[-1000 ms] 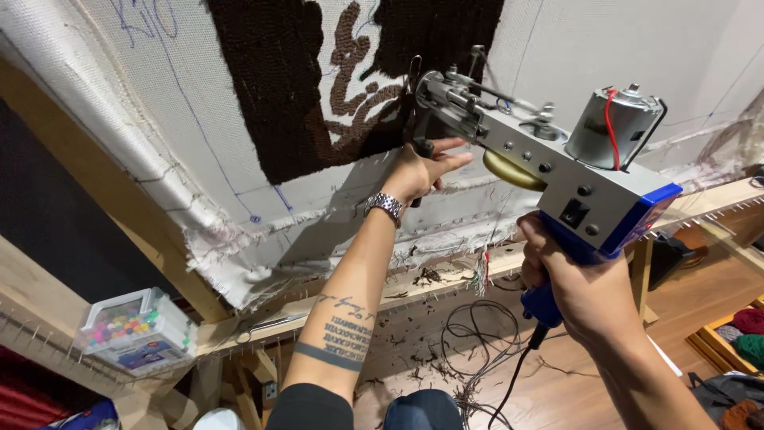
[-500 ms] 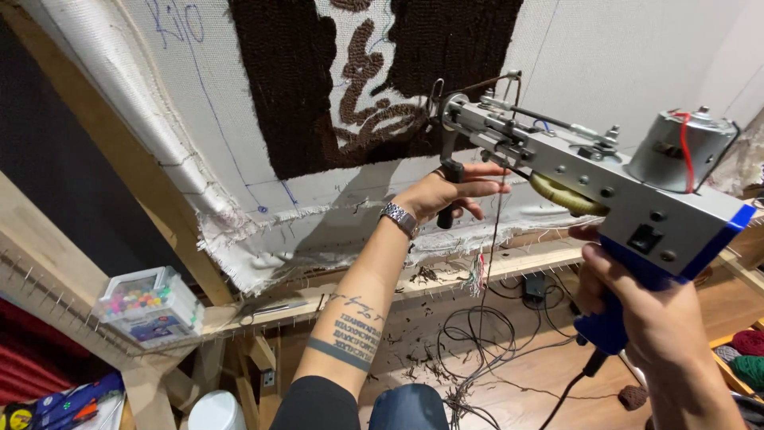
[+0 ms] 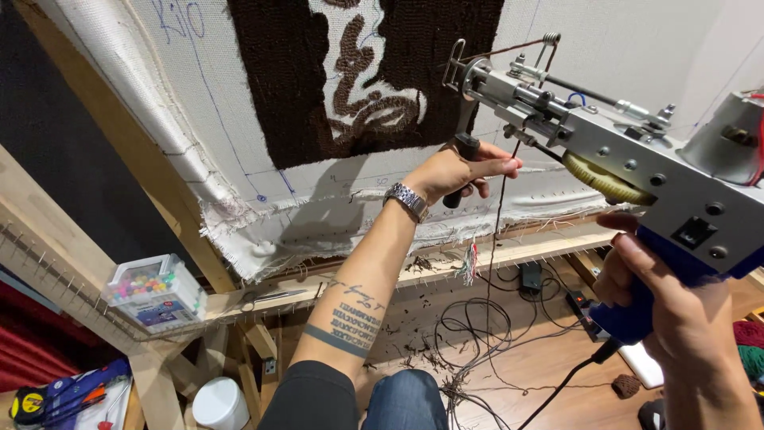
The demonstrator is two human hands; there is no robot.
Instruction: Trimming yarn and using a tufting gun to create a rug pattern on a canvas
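We steady grey metal tufting gun (image 3: 605, 151) just in front of white stretched cloth (image 3: 239, 103): left hand (image 3: 458, 171) clenched round black front handle (image 3: 463, 163), right hand (image 3: 676, 318) gripping blue rear grip (image 3: 637, 314), needle aimed near brown tufted patch (image 3: 270, 87).

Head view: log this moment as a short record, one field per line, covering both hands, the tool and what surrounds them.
left hand: left hand grips the black front handle of the tufting gun
right hand: right hand wraps the blue rear grip
tool: tip held just off the cloth, dark yarn hanging from it
work surface: pale backing cloth stretched on a wooden frame, with a dark brown tufted patch
nearby: clear box of coloured pins on the frame rail, cables on the wooden floor
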